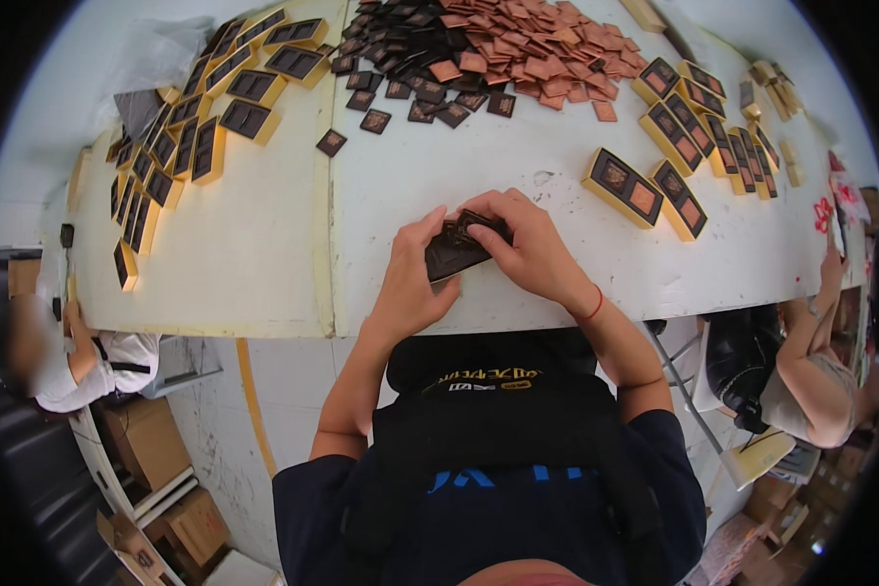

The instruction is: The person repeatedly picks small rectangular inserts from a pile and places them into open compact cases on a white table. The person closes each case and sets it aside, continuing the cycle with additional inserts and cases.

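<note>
Near the table's front edge, my left hand [410,278] is closed around a small box with a black compartmented insert [447,258], held tilted. My right hand [535,244] is closed at the box's upper right, its thumb and fingers on a dark square piece [470,219] at the insert. The fingers partly hide the box and this piece. Beyond my hands lie a heap of dark square pieces [410,54] and, to its right, a heap of copper-coloured square pieces [547,61].
Gold boxes with black inserts [249,119] stand in rows at the left. Filled boxes with dark and copper squares [623,188] stand at the right. A seam [324,195] crosses the white table [391,176]. Other people sit at the far left and right; a stool [757,459] stands at the right.
</note>
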Demonstrator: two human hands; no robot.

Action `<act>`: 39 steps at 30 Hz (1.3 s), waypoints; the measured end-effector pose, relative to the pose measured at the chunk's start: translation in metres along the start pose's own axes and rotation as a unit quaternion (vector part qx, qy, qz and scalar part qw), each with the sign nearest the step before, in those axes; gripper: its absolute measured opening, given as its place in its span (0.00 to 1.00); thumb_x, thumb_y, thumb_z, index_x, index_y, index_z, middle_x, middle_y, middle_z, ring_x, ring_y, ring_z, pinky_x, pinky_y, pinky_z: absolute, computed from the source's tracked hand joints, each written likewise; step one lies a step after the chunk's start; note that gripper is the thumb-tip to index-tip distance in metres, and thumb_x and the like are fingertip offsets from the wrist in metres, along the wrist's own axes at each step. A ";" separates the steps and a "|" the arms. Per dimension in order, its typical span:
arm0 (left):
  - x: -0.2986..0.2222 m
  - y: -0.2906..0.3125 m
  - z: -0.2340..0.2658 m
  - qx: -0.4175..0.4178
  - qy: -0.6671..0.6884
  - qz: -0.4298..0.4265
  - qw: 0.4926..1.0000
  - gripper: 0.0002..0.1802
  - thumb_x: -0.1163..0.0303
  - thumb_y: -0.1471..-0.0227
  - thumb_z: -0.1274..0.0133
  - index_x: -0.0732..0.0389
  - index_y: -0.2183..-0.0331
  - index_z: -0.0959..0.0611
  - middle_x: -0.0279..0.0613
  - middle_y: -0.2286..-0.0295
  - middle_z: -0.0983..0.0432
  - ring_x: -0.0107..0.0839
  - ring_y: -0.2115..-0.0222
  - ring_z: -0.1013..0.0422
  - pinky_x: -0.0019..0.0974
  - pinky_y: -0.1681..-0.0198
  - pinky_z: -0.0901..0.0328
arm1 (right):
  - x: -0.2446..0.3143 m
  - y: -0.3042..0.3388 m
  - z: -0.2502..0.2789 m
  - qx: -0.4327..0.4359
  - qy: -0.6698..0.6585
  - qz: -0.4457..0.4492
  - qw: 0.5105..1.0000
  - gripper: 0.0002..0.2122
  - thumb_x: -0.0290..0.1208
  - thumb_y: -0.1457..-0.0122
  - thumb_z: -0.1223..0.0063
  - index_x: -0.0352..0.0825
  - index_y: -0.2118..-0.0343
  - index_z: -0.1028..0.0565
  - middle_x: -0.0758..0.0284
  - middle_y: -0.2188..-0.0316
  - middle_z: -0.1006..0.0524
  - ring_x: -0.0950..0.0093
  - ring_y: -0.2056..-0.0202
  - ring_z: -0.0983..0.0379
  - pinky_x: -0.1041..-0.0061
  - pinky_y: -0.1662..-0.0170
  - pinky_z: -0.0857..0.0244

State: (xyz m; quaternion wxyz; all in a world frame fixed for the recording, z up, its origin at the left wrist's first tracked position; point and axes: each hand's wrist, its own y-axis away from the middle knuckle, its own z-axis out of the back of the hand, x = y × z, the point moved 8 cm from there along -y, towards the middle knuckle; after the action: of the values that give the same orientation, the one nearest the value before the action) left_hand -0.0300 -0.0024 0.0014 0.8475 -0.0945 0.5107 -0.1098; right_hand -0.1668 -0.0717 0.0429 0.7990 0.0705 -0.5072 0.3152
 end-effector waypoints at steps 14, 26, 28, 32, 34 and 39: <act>-0.006 0.005 0.011 -0.052 -0.061 -0.047 0.996 0.46 0.78 0.62 0.32 0.60 0.43 0.37 0.48 0.50 0.31 0.49 0.46 0.34 0.46 0.43 0.38 | -0.009 -0.006 -0.001 0.050 -0.156 -0.058 0.985 0.09 0.22 0.40 0.44 0.34 0.56 0.24 0.71 0.65 0.23 0.82 0.67 0.30 0.84 0.64 0.36; -0.026 0.003 0.013 -0.097 -0.197 -0.093 0.971 0.23 0.70 0.63 0.31 0.56 0.60 0.16 0.41 0.54 0.26 0.45 0.51 0.30 0.44 0.49 0.36 | -0.067 -0.059 0.067 -0.079 0.177 -0.009 0.981 0.07 0.20 0.48 0.50 0.31 0.67 0.22 0.57 0.69 0.24 0.60 0.66 0.27 0.65 0.61 0.31; -0.030 0.004 0.014 -0.098 -0.212 -0.092 0.968 0.23 0.70 0.63 0.31 0.56 0.59 0.16 0.41 0.54 0.26 0.45 0.52 0.29 0.44 0.49 0.35 | -0.072 -0.070 0.075 -0.083 0.234 0.025 0.968 0.06 0.20 0.49 0.50 0.32 0.68 0.22 0.57 0.69 0.24 0.58 0.65 0.27 0.63 0.60 0.31; -0.031 0.006 0.013 -0.092 -0.228 -0.095 0.965 0.24 0.72 0.63 0.30 0.56 0.58 0.14 0.44 0.52 0.26 0.45 0.52 0.29 0.43 0.51 0.33 | -0.080 -0.102 0.112 -0.213 0.311 0.092 0.922 0.06 0.21 0.50 0.48 0.33 0.68 0.23 0.58 0.66 0.23 0.56 0.62 0.27 0.62 0.58 0.32; -0.027 0.008 0.012 -0.097 -0.210 -0.082 0.970 0.25 0.72 0.63 0.29 0.57 0.58 0.14 0.44 0.52 0.26 0.45 0.53 0.29 0.44 0.51 0.33 | -0.089 -0.118 0.125 -0.210 0.360 0.080 0.905 0.11 0.23 0.49 0.45 0.34 0.61 0.22 0.58 0.63 0.22 0.56 0.59 0.27 0.63 0.56 0.33; -0.026 0.005 0.015 -0.101 -0.175 -0.090 0.975 0.24 0.72 0.62 0.31 0.55 0.57 0.15 0.41 0.53 0.25 0.45 0.49 0.29 0.43 0.50 0.33 | -0.111 -0.136 0.147 -0.176 0.332 -0.039 0.926 0.13 0.28 0.45 0.43 0.35 0.56 0.19 0.61 0.63 0.20 0.63 0.58 0.24 0.70 0.56 0.32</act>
State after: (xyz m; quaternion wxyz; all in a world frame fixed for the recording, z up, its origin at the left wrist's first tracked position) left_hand -0.0281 0.0101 0.0296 0.8964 -0.2431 0.3522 -0.1156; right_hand -0.2329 -0.2904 0.0462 0.9327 -0.1606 -0.2575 0.1948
